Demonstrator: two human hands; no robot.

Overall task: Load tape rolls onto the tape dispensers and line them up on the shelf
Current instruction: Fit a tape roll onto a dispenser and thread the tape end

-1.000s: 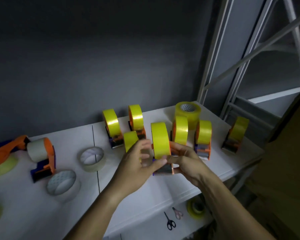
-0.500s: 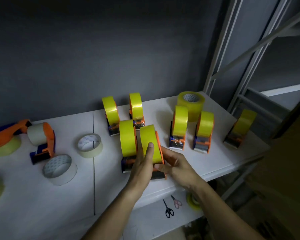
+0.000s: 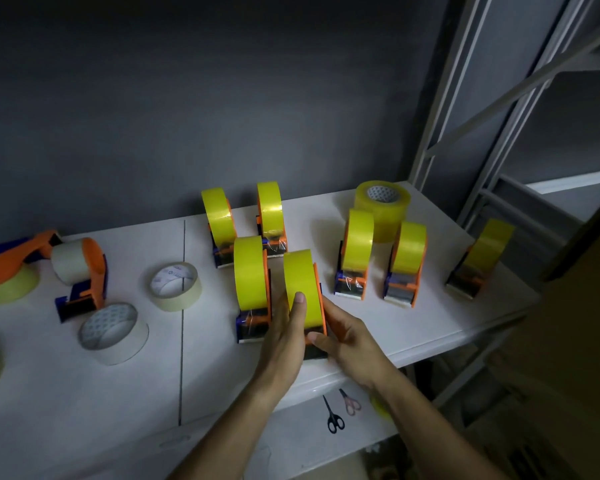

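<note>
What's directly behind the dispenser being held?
Behind the held dispenser, farther back on the shelf, stands a yellow-roll dispenser. The left hand and right hand cover the held one's base, hiding what's beneath.

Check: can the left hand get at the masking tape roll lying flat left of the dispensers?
Probably yes, once freed. The left hand is on the held dispenser now; the masking tape roll lies to its left on bare shelf, with nothing between.
</note>
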